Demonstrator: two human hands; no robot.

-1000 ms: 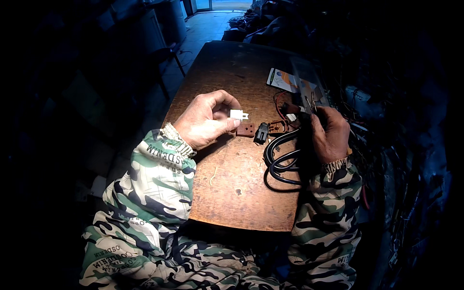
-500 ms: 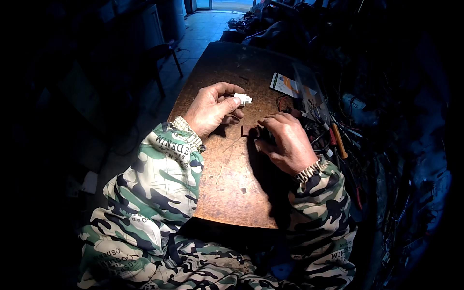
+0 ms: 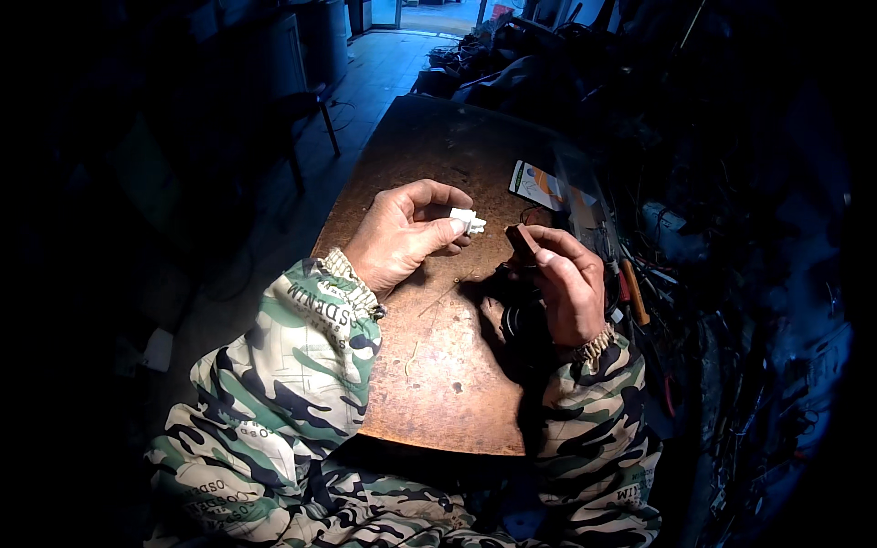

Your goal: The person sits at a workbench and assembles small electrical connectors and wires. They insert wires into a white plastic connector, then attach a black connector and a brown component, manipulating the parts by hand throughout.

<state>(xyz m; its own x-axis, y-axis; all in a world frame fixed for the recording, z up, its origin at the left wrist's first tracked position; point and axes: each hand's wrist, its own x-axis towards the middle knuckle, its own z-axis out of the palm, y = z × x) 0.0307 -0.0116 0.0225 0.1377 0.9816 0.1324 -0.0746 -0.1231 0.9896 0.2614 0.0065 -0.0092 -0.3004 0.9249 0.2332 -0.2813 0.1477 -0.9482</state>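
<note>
My left hand pinches a small white plastic piece, shaped like an electrical connector, between thumb and fingers. To its right, my right hand is closed on a small reddish-brown rectangular block, held tilted by the thumb and forefinger. The two pieces are apart, both above the wooden table. Beside my right palm, partly in its shadow, is a dark rounded object; its kind cannot be made out.
Along the table's right side are a white and orange flat package, an orange-handled tool and tangled wires. Dark clutter fills the far right. A chair or stool stands beyond the table's left edge.
My right hand has turned and lifted, bringing the reddish-brown block up into clear sight. My left hand, still gripping the white piece, has shifted slightly right and nearer.
</note>
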